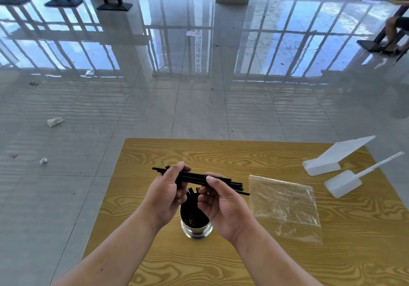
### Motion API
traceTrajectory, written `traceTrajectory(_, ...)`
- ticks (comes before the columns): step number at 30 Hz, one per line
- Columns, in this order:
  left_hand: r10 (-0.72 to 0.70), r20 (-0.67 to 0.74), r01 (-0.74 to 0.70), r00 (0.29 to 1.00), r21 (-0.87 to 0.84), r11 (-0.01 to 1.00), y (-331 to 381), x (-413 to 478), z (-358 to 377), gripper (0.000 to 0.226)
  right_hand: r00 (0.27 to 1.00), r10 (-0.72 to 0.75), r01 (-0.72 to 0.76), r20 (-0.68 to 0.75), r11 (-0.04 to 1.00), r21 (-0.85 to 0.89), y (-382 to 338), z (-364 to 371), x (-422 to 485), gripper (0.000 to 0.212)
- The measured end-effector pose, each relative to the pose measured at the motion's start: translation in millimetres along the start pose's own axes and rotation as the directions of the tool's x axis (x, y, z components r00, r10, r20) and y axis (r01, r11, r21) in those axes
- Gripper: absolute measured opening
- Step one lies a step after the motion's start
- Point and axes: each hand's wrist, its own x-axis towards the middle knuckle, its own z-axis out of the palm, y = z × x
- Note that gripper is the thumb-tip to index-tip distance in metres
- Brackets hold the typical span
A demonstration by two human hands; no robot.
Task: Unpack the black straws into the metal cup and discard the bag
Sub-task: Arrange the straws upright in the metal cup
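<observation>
Head view looks down on a wood-grain table (221, 153) where both forearms reach in from the near edge, palms turned toward each other. Left hand (164, 197) is curled around one end of a bundle of black straws (199, 178), fingers wrapped over the top and thumb underneath. Right hand (223, 204) pinches the same bundle further right, thumb on top and fingers half-folded below. Those straws lie nearly level, tilted slightly down to the right, their loose ends fanning out past the right hand. Directly under the hands stands the metal cup (196, 230), upright near the table's middle, with more black straws already inside; the hands hide most of its mouth. Just right of the cup and the right wrist, the clear plastic bag (285, 206) lies flat and empty on the tabletop. Farther right, near the far corner, sit a white plastic scoop (345, 181) and a white angled stand (325, 162), well apart from the hands.
</observation>
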Motion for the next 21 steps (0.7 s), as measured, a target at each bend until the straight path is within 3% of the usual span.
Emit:
traceTrajectory(2,0.057,-0.051,-0.054,0.997,0.049,0.997,3.7,-1.0,2.1,0.032,1.000,0.003,-0.003,0.009,1.000,-0.001,-0.7,-5.0,2.0,0.018)
traceTrajectory(5,0.252,-0.095,-0.221,0.963,0.254,0.942,15.4,-3.9,3.0,0.038,0.997,-0.023,0.023,-0.080,1.000,-0.004,-6.5,-21.8,5.8,0.031)
traceTrajectory(7,0.377,-0.059,-0.323,0.924,0.404,0.856,26.5,-6.0,2.9,0.037,0.977,-0.071,0.057,-0.200,0.996,-0.072,-11.2,-36.2,8.8,0.031)
traceTrajectory(10,0.484,0.106,-0.443,0.869,0.605,0.662,39.4,-8.5,5.4,0.039,0.934,-0.175,0.093,-0.312,0.961,-0.262,-14.4,-52.6,11.7,0.020)
traceTrajectory(14,0.453,0.321,-0.508,0.832,0.768,0.390,33.6,-7.4,4.3,0.046,0.905,-0.305,0.127,-0.297,0.859,-0.495,-14.1,-58.5,10.1,0.013)
traceTrajectory(17,0.414,0.395,-0.507,0.820,0.838,0.203,17.3,-4.1,-5.1,0.046,0.899,-0.379,0.170,-0.220,0.763,-0.623,-10.7,-58.5,7.6,0.007)
traceTrajectory(19,0.398,0.384,-0.475,0.833,0.865,0.161,5.2,-1.7,-11.9,0.044,0.897,-0.411,0.189,-0.166,0.694,-0.694,-6.5,-57.8,6.5,0.006)
traceTrajectory(21,0.328,0.325,-0.399,0.887,0.897,0.189,-6.9,0.5,-16.4,0.038,0.904,-0.415,0.197,-0.099,0.612,-0.766,-0.3,-57.3,6.2,0.009)
